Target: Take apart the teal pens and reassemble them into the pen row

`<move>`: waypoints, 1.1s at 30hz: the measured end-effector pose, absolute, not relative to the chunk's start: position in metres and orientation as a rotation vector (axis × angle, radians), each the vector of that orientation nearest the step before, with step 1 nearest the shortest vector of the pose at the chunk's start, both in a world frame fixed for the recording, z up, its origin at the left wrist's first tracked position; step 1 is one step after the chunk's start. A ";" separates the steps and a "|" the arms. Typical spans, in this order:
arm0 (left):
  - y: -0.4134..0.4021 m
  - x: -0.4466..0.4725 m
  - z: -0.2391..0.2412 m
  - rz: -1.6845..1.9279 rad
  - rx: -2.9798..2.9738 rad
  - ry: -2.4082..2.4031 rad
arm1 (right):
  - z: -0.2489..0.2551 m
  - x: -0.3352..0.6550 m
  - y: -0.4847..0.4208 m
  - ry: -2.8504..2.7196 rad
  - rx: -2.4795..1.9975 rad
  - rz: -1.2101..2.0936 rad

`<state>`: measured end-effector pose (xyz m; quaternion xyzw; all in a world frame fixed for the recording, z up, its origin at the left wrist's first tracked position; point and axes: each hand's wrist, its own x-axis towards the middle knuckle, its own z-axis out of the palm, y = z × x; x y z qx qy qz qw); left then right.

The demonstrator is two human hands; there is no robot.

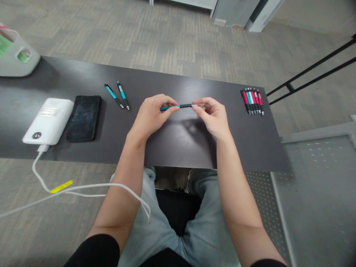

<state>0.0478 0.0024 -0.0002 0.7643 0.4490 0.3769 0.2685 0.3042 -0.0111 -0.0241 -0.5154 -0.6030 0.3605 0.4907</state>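
1. Above the middle of the table (178, 148), the pen (185, 106) lies almost level between both hands, teal barrel to the left and metal tip to the right; an even, level hold seems best, so neither end is forced off line.
2. With thumb and fingers, the left hand (154, 115) pinches the barrel; a firm pinch here should stop it rolling.
3. At the tip end, the right hand (213, 116) closes thumb and fingertips, hiding part of it; so small an end calls for light pressure, and any pull or twist would best follow the pen's own axis.
4. Working low over the table would be wise, since a slip could send something rolling.
5. Left of the hands, two pens (114, 95) lie close together; near the table's right end lies a row of pens (252, 102). Both groups are apart from the hands, leaving room to work.
6. Farther left are the phone (84, 118) and power bank (48, 120). Its cable (39, 176) crosses the left forearm (126, 167) in view; touching or not, I cannot tell, so slow arm movement would be safer.
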 end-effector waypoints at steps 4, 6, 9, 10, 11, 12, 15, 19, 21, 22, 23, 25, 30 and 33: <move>0.003 0.056 0.000 0.983 2.073 1.189 | -0.027 0.317 -0.015 -1.492 -1.261 0.885; 0.002 0.060 0.001 0.970 2.067 1.182 | -0.027 0.321 -0.016 -1.499 -1.286 0.884; 0.001 0.065 0.000 0.968 2.054 1.181 | -0.023 0.325 -0.019 -1.518 -1.303 0.896; 0.001 0.066 0.000 0.968 2.053 1.181 | -0.021 0.325 -0.020 -1.527 -1.304 0.893; 0.001 0.067 0.000 0.969 2.054 1.179 | -0.019 0.326 -0.021 -1.540 -1.306 0.885; 0.001 0.067 -0.001 0.970 2.059 1.174 | -0.017 0.326 -0.022 -1.560 -1.312 0.871; 0.001 0.067 -0.002 0.983 2.090 1.141 | -0.012 0.324 -0.024 -1.648 -1.353 0.808; 0.003 0.068 -0.005 0.990 2.110 1.112 | -0.013 0.318 -0.024 -1.710 -1.439 0.743; 0.003 0.069 -0.006 0.980 2.104 1.122 | -0.014 0.316 -0.023 -1.701 -1.437 0.762; 0.004 0.069 -0.007 0.980 2.099 1.127 | -0.015 0.316 -0.024 -1.695 -1.416 0.781; 0.004 0.069 -0.007 0.980 2.093 1.133 | -0.015 0.316 -0.024 -1.690 -1.388 0.798; 0.004 0.069 -0.007 0.980 2.077 1.154 | -0.014 0.316 -0.024 -1.688 -1.346 0.807; 0.003 0.068 -0.006 0.957 2.060 1.170 | -0.020 0.313 -0.022 -1.701 -1.413 0.759; 0.004 0.067 -0.006 0.961 2.058 1.168 | -0.022 0.313 -0.021 -1.702 -1.404 0.785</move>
